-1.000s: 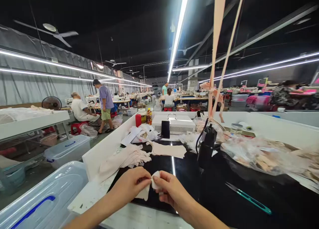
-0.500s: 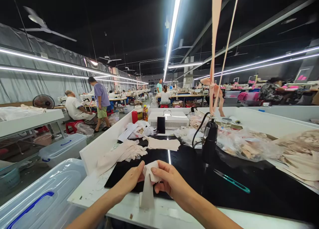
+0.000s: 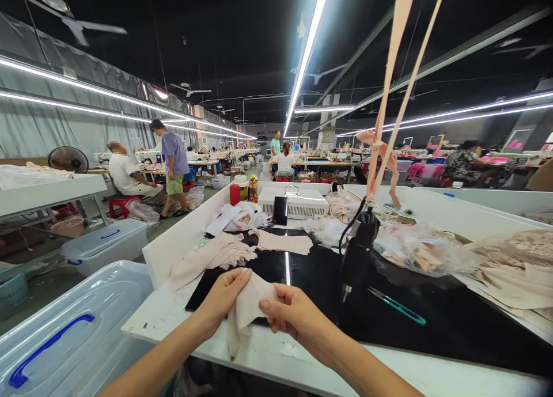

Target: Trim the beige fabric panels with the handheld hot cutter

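Since the earlier frame, the pale cloth point(image 3: 254, 299) has been opened out from a bunch. It is pinched by the left hand point(image 3: 222, 300) and right hand point(image 3: 294, 312), held slightly apart, above the white table's point(image 3: 158, 315) near edge. Lettering on the far wall point(image 3: 258, 133) and the bottle point(image 3: 253, 189) label: too small to be read.

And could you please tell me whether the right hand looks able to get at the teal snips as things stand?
Probably yes: the teal snips lie uncovered on the black surface, but the right hand would likely have to release the pale cloth and steer past the hanging black tool.
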Motion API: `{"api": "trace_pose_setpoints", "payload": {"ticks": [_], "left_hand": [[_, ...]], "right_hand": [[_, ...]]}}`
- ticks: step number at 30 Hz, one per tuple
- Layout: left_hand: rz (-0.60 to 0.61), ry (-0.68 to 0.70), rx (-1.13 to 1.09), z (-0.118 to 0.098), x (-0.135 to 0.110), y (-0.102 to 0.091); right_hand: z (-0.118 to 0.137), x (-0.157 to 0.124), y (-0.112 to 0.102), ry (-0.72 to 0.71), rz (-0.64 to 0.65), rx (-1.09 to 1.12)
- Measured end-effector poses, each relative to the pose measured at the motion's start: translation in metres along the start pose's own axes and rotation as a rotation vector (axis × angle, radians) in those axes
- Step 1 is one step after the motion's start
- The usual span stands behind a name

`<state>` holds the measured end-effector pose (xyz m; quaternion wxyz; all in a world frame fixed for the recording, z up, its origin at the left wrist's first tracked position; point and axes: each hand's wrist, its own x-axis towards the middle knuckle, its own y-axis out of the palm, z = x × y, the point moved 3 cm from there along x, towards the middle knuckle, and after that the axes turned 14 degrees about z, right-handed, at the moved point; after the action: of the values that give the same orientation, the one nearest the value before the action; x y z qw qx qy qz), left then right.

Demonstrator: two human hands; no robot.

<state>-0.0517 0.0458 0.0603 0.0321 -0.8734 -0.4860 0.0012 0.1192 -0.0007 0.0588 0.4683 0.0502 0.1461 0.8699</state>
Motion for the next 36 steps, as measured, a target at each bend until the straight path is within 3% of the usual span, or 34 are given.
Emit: {"api": "trace_pose_setpoints", "payload": {"ticks": [11,24,31,36], "left_hand": [[-0.035,0.003,-0.014,0.007,-0.011,-0.016],[0.111,-0.01,0.074,0.008,-0.004,-0.007],[0.123,0.014,0.201,-0.001,0.0,-0.005],[0.207,0.003,0.245,0.002,0.003,0.002]], "right_hand": [[-0.007,-0.002,0.009,0.11,0.019,-0.069],[-0.015,-0.016,0.005,0.144,0.086,-0.094],[-0.022,-0.012,0.0,0.147,0.087,0.083],[-0.032,-0.001,-0.013,0.031,0.004,0.227]]}}
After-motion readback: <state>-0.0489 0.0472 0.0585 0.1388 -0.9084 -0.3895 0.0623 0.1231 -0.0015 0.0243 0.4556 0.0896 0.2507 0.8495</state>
